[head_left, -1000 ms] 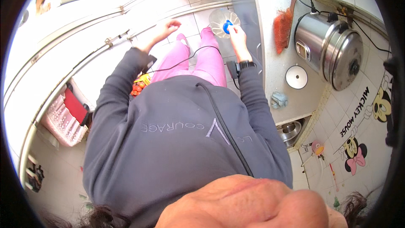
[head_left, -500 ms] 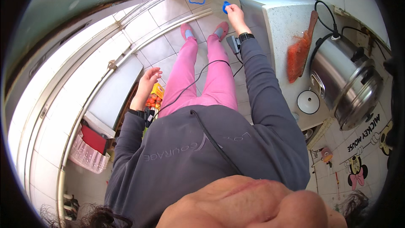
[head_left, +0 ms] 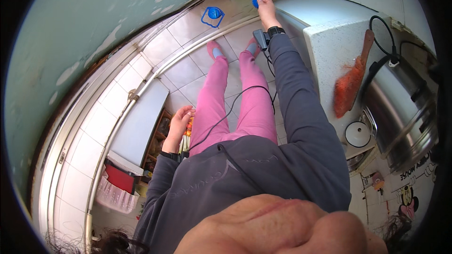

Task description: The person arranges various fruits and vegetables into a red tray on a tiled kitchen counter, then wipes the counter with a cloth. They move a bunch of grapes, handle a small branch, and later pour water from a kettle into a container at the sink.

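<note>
At the far end of my outstretched right arm, my right hand [head_left: 267, 10] is closed on a small blue cap-like piece [head_left: 256, 1]. Its exact kind is too small to make out, and a faint yellowish clear area lies around it. Left of that, near the far wall, a round blue cap with a square blue loop handle [head_left: 214, 13] stands above the floor; the container under it hardly shows. My left hand [head_left: 181, 123] hangs beside my left thigh, fingers loosely curved and apart, holding nothing.
A white counter [head_left: 325, 42] on the right bears an orange brush [head_left: 348, 82], a large steel pot [head_left: 400, 108] and a white bowl [head_left: 358, 134]. A white pipe [head_left: 188, 49] crosses the floor. A black cable [head_left: 230, 108] hangs before my legs. Left stands a shelf [head_left: 141, 117].
The whole view has shifted, with more of the green surface showing at upper left. My right hand keeps its hold on the blue piece. My left hand stays low beside my thigh.
</note>
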`<state>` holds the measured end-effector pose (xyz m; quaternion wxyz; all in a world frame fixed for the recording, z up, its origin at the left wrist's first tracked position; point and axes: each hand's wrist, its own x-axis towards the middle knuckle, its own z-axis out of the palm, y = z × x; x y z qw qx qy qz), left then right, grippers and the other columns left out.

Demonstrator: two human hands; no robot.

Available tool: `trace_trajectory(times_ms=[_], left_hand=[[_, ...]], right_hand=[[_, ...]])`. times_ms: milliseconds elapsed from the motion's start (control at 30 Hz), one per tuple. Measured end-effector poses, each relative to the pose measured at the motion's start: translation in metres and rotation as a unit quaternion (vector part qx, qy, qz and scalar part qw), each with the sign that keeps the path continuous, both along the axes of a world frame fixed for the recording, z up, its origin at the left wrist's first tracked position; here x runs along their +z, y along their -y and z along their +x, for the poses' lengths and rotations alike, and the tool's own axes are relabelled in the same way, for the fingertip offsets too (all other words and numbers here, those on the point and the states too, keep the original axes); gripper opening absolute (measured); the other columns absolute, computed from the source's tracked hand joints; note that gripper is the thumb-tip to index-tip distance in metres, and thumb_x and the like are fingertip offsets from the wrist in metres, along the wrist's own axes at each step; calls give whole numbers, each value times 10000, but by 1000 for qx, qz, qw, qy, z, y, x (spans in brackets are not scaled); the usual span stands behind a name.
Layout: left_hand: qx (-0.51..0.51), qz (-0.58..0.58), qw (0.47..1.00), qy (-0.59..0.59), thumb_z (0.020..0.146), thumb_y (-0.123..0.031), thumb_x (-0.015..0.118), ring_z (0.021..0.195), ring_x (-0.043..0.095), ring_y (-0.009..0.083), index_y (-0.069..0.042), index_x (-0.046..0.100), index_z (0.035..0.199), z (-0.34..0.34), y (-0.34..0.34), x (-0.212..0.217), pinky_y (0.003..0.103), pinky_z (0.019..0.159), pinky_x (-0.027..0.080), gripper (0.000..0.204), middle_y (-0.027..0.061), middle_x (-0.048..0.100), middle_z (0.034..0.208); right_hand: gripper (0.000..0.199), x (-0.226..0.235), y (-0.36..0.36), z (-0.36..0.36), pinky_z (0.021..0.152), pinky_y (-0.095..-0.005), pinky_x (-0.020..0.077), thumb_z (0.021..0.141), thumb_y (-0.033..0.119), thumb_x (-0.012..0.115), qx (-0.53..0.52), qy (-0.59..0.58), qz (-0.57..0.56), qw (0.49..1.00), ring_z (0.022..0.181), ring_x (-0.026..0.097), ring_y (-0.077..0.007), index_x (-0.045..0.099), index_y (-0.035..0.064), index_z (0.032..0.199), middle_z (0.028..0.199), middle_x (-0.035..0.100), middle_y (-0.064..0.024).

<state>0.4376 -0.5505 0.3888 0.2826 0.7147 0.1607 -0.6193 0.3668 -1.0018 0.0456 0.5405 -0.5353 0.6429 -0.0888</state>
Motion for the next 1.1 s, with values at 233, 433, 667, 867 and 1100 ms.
trace_trajectory(times_ms=[233, 433, 667, 867, 1100], left_hand=[[4, -7, 1000, 12, 1028, -165, 534, 1131, 616, 163, -27, 540, 1374, 12, 0, -7, 315, 968, 486, 372, 68, 648, 1261], [48, -81, 969, 229, 1017, -186, 590, 1198, 563, 162, -36, 447, 1463, 74, 17, 28, 316, 978, 475, 492, 96, 520, 1446], [108, -254, 827, 491, 1001, -181, 634, 1427, 371, 313, -25, 116, 1600, 182, 73, 178, 411, 1106, 406, 807, 214, 230, 1610], [-16, -480, 695, 535, 924, -78, 675, 1503, 215, 313, -158, 85, 1585, 189, 119, 289, 460, 1215, 236, 890, 146, 199, 1606], [41, -503, 704, 499, 880, -36, 757, 1277, 473, 221, -83, 247, 1419, 207, 137, 283, 356, 1145, 323, 743, 132, 450, 1385]], right_hand=[[400, 2, 16, 4, 963, -422, 509, 920, 277, 656, 13, 13, -47, 999, 1116, 660, -386, 660, 32, 1237, 1184, 694, -233], [546, 104, -41, -34, 1054, -435, 451, 894, 178, 663, 192, 21, -172, 966, 1245, 576, -373, 540, 23, 1404, 1341, 597, -238], [261, 302, -133, -158, 876, -386, 547, 954, 102, 601, 163, 63, -176, 969, 999, 691, -293, 655, 40, 1202, 1126, 695, -150], [167, 375, -156, -260, 885, -463, 485, 916, 155, 623, 63, -241, -336, 908, 1017, 605, -373, 614, 55, 1049, 1034, 640, -172], [217, 352, -135, -319, 926, -509, 473, 908, 214, 679, 120, -348, -260, 893, 1040, 604, -414, 624, 35, 1016, 1052, 649, -219]])
